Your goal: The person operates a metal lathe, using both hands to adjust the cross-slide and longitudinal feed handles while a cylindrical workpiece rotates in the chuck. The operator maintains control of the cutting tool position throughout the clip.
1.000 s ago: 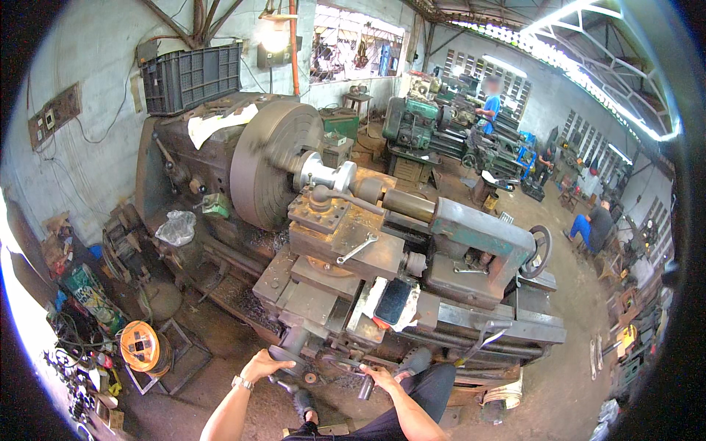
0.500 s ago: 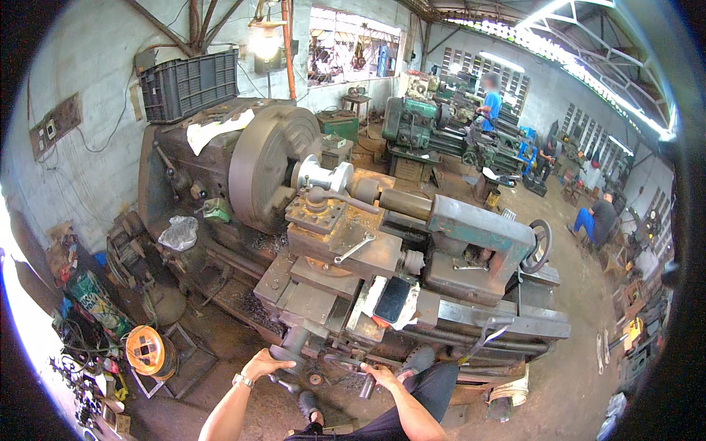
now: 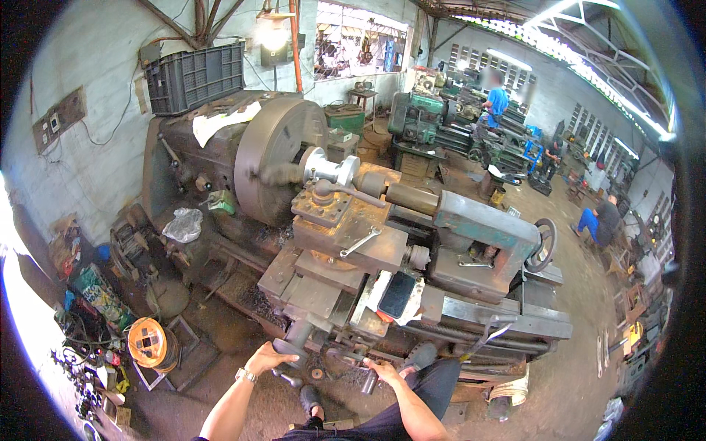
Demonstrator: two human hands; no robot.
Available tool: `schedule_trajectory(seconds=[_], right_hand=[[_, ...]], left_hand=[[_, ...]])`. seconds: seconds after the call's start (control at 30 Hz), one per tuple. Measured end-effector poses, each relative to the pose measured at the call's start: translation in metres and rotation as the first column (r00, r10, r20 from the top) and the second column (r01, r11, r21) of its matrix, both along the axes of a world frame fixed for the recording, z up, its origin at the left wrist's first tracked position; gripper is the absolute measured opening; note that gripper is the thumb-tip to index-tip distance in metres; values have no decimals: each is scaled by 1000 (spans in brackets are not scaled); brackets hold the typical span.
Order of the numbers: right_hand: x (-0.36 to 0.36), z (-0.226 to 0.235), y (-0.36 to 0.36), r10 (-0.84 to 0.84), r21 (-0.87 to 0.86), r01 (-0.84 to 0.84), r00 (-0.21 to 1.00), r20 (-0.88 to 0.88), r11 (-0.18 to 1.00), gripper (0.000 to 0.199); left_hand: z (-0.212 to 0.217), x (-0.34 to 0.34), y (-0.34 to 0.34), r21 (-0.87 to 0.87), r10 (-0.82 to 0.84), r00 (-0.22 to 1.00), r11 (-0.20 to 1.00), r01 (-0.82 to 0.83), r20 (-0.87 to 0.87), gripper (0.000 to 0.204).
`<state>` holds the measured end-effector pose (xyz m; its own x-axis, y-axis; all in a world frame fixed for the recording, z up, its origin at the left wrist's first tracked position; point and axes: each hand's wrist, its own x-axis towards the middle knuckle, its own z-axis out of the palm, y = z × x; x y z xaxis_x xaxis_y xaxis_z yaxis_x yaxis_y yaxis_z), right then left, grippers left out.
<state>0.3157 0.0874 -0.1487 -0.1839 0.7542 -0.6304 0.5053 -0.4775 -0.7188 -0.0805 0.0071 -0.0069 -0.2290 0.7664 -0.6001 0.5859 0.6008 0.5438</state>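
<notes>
I stand at a large metal lathe. My left hand (image 3: pixel 268 360), with a wristwatch, grips the rim of a handwheel (image 3: pixel 287 350) low on the carriage. My right hand (image 3: pixel 384 373) is closed on a second handwheel (image 3: pixel 344 358) beside it; some of its fingers are hidden. Above, the big round chuck (image 3: pixel 257 151), its jaws blurred, holds a shiny spool-shaped metal workpiece (image 3: pixel 337 169), whose other end meets the tailstock (image 3: pixel 482 229). A tool post (image 3: pixel 321 209) with a lever handle stands in front of the workpiece.
A wrench (image 3: pixel 360 242) lies on the slide, and a phone (image 3: pixel 397 294) rests on a white cloth. An orange cable spool (image 3: pixel 148 345) stands on the floor at left. A grey crate (image 3: pixel 195 77) tops the headstock. Other people work far off, one in blue (image 3: pixel 497 101).
The scene has shifted slightly right and down in the picture. The chuck's jaws look blurred and differently placed, so it appears to be spinning. Both hands remain at their handwheels.
</notes>
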Motion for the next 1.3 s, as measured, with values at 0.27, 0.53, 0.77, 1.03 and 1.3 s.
schedule_trajectory(seconds=[0.27,0.53,0.77,1.03,1.3], right_hand=[[1,-13,6,15,-37,-14,999,46,999,89],[4,-11,9,50,-46,-50,999,-8,998,90],[4,-11,7,34,-28,-33,999,38,999,91],[5,-13,11,66,-73,-67,998,-20,995,62],[5,-14,6,51,-8,-50,997,50,999,64]], left_hand=[[-42,-6,-2,136,52,997,989,-61,62,61],[2,-5,4,-12,-43,993,999,45,106,54],[12,-4,8,67,-95,986,994,86,141,58],[-7,-1,3,83,19,983,996,-34,181,50],[29,36,-2,43,138,959,990,-132,-246,99]])
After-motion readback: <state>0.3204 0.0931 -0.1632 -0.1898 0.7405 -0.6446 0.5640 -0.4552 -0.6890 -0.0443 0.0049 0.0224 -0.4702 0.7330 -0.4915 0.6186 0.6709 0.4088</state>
